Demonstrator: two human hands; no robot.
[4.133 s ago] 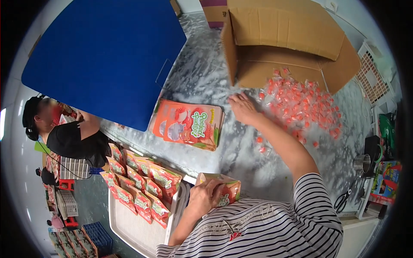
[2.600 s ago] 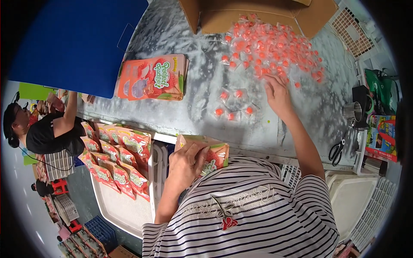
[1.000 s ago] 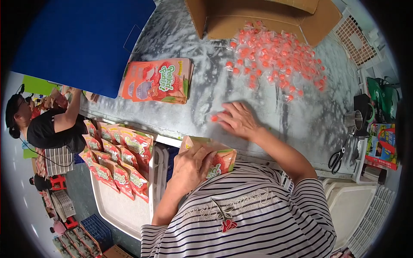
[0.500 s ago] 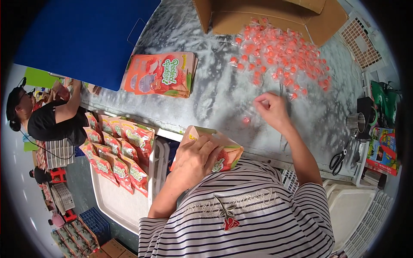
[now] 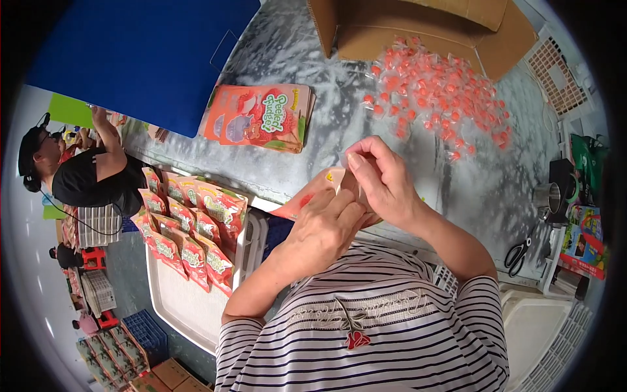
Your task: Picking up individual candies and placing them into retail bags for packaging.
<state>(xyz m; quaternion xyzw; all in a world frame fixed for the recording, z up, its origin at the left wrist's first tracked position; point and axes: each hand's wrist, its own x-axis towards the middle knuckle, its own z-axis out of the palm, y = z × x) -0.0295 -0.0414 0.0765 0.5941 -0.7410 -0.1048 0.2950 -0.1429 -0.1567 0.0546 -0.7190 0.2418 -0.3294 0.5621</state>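
Observation:
My left hand [image 5: 326, 228] is closed round a pink-orange candy pouch [image 5: 305, 195] close to my body at the table's edge. Over the pouch's upper edge comes my right hand [image 5: 386, 186], thumb and forefinger pinched together. A clear, film-like bit shows at those fingertips, but what they hold is hard to make out. Beyond, a heap of red candies [image 5: 444, 98] in clear wrappers lies on the grey marbled table [image 5: 274, 173]. A stack of flat pouches [image 5: 261, 117] rests to the left of the heap.
Filled pouches [image 5: 189, 228] stand in rows in a white tray [image 5: 186, 307] at my left. An open cardboard box [image 5: 405, 42] sits behind the candies, a blue panel [image 5: 144, 59] at far left. Scissors [image 5: 518, 256] and a metal cup [image 5: 547, 198] are at right. Another person [image 5: 91, 173] works at left.
My right hand has moved left from over the table to the pouch's mouth. The single candy that lay near it is no longer visible. The whole view has shifted slightly.

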